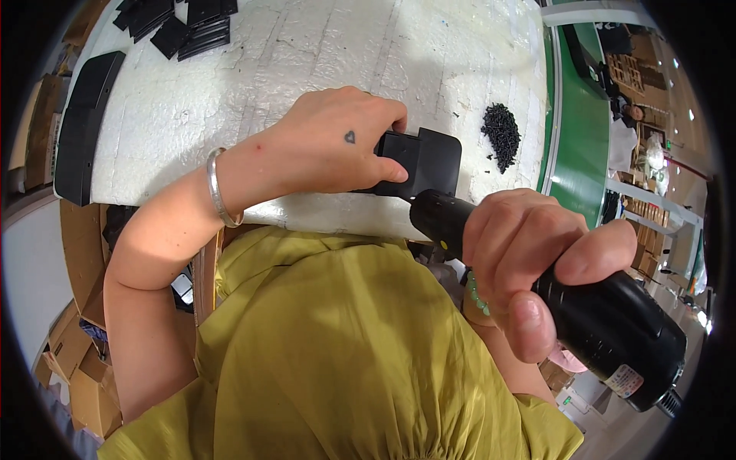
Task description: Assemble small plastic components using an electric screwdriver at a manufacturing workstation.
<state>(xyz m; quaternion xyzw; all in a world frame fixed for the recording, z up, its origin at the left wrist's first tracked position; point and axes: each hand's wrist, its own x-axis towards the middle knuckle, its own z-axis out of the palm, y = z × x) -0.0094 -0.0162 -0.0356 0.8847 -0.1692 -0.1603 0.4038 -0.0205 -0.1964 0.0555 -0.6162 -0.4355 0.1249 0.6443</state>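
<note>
My left hand point(337, 142) lies over a black plastic part point(438, 161) near the front edge of the table, its thumb and fingers closed on the part's left end. A flat, rounded flap of the part sticks out to the right of the fingers. In my right hand point(529, 257) is a black electric screwdriver point(613, 330), fingers wrapped round its body. Its nose points up and left, and the tip meets or nearly meets the part's near edge beside my left thumb. Whether a screw sits at the tip cannot be made out.
A pile of small black screws point(501, 136) lies right of the part on the white-covered table point(307, 46). Flat black pieces point(192, 31) are stacked at the far left. A long black housing point(88, 126) rests along the left edge. Cardboard boxes point(88, 383) stand below left.
</note>
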